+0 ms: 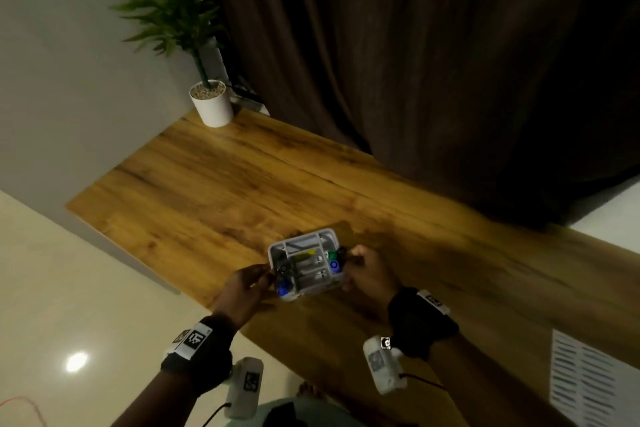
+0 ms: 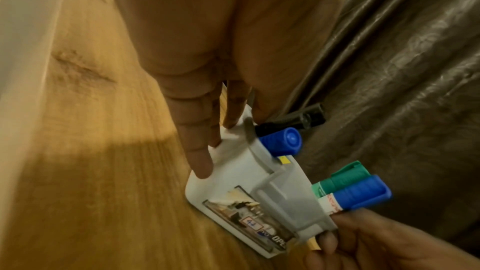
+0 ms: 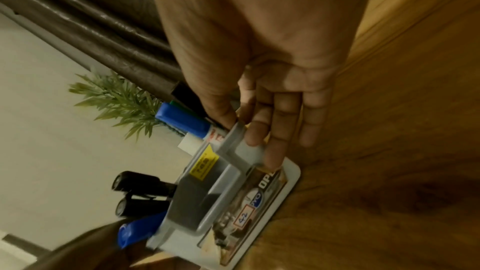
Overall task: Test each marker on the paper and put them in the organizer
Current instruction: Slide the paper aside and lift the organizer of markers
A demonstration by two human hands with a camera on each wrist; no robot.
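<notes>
A white-and-grey organizer (image 1: 304,237) sits on the wooden table (image 1: 225,184), held at both ends. My left hand (image 1: 256,279) grips its left side, fingers (image 2: 200,163) against the outer wall. My right hand (image 1: 360,267) pinches the right wall between thumb and fingers (image 3: 272,151). Capped markers stand in the end compartments: a blue one (image 2: 283,143) and black ones (image 3: 140,182) by the left hand, a green one (image 2: 348,176) and a blue one (image 2: 361,194) by the right. The middle compartments hold a yellow label.
A white paper (image 1: 588,378) covered in rows of dark strokes lies at the table's near right. A potted plant (image 1: 211,102) stands at the far left corner. A dark curtain (image 1: 415,62) hangs along the table's far edge. Pale floor lies to the left.
</notes>
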